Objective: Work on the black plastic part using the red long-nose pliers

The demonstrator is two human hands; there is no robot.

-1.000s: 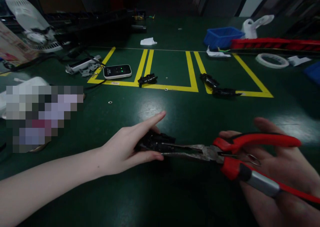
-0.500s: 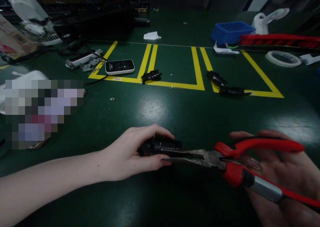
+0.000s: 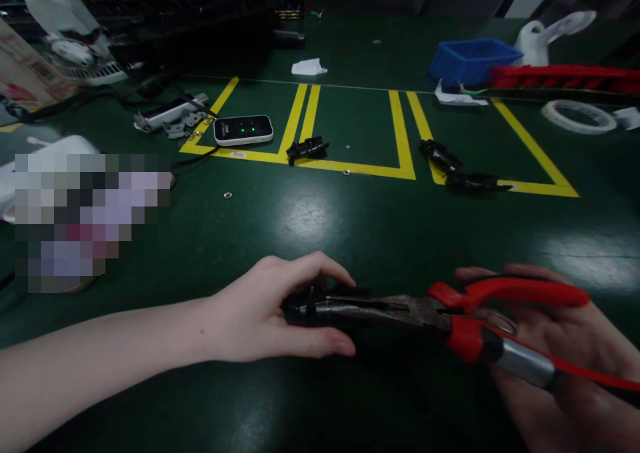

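My left hand point(image 3: 293, 306) is closed around a small black plastic part point(image 3: 303, 308), thumb below it and fingers above. My right hand point(image 3: 560, 333) grips long-nose pliers point(image 3: 505, 356) with red handles, which lie across the palm and fingers. The pliers' long jaws point left and lie over the black part, close together with a narrow gap between them. Whether they pinch the part, I cannot tell. A bent wire spring shows between the handles.
Similar black parts point(image 3: 307, 148) lie on yellow tape lines on the green table point(image 3: 240, 240). Behind stand a black device with green lights point(image 3: 243, 130), a blue bin point(image 3: 473, 62), a tape roll point(image 3: 579, 116) and a red strip point(image 3: 565, 80). A blurred-out object point(image 3: 110, 220) sits at left.
The pliers' jaws have come closer together and now lie over the black part. The lower jaw no longer overlaps my left thumb tip. A second green light shows on the device.
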